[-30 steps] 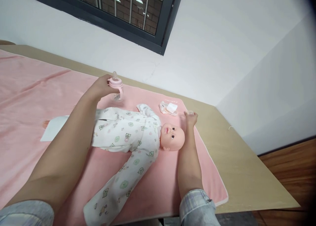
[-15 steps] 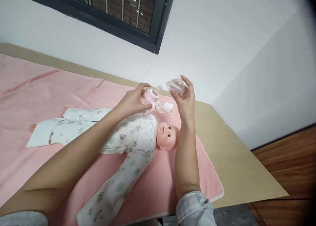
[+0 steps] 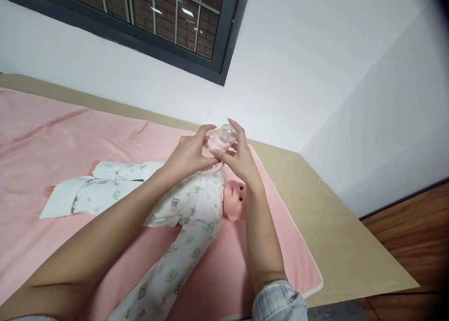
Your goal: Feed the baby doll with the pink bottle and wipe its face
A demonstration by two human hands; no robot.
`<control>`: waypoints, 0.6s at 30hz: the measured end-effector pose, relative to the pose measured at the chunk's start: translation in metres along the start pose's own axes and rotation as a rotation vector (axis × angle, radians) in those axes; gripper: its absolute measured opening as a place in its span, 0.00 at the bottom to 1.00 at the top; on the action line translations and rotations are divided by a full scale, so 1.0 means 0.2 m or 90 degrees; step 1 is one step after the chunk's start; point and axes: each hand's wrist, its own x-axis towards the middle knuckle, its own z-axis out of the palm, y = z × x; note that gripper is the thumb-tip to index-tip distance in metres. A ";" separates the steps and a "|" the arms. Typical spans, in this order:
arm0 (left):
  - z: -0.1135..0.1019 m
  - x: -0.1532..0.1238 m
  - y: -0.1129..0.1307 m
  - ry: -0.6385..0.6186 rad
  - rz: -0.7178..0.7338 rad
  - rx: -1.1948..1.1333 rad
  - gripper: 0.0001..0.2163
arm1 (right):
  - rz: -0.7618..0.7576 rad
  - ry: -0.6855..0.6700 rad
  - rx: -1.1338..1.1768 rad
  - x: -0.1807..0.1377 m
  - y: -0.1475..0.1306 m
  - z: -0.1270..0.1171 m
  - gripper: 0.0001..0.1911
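Note:
A baby doll (image 3: 196, 204) in a white printed sleepsuit lies on its back on a pink blanket (image 3: 52, 129), head to the right. Above the doll's chest my left hand (image 3: 189, 153) is closed round a pink baby bottle (image 3: 214, 146). My right hand (image 3: 238, 157) holds the clear dome cap (image 3: 226, 135) with its fingertips, and the cap sits over the bottle's teat. Both hands meet at the bottle, just above the doll's face (image 3: 235, 199).
The blanket covers most of a tan table (image 3: 336, 237), which has a bare strip at the right and along the white wall. A dark-framed window (image 3: 157, 17) is above. Wooden floor (image 3: 414, 237) shows at the right.
My left hand lifted the bottle from the blanket and carried it right, over the doll's chest. My right hand picked up the clear cap and brought it down onto the teat.

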 end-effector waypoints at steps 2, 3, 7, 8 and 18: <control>0.00 0.00 0.00 0.004 0.000 0.016 0.35 | 0.007 -0.002 0.006 0.00 0.00 0.02 0.49; 0.00 0.00 0.01 0.005 -0.001 0.027 0.36 | 0.006 0.003 0.007 -0.01 0.00 0.02 0.49; 0.00 0.00 0.01 0.001 0.002 0.080 0.38 | -0.005 0.027 0.007 -0.01 0.00 0.04 0.46; -0.01 0.00 0.01 -0.001 0.002 0.094 0.39 | -0.006 0.038 0.003 -0.01 0.01 0.04 0.45; -0.29 -0.22 0.19 -0.282 0.261 0.061 0.27 | 0.054 0.330 -0.211 0.01 0.27 -0.39 0.47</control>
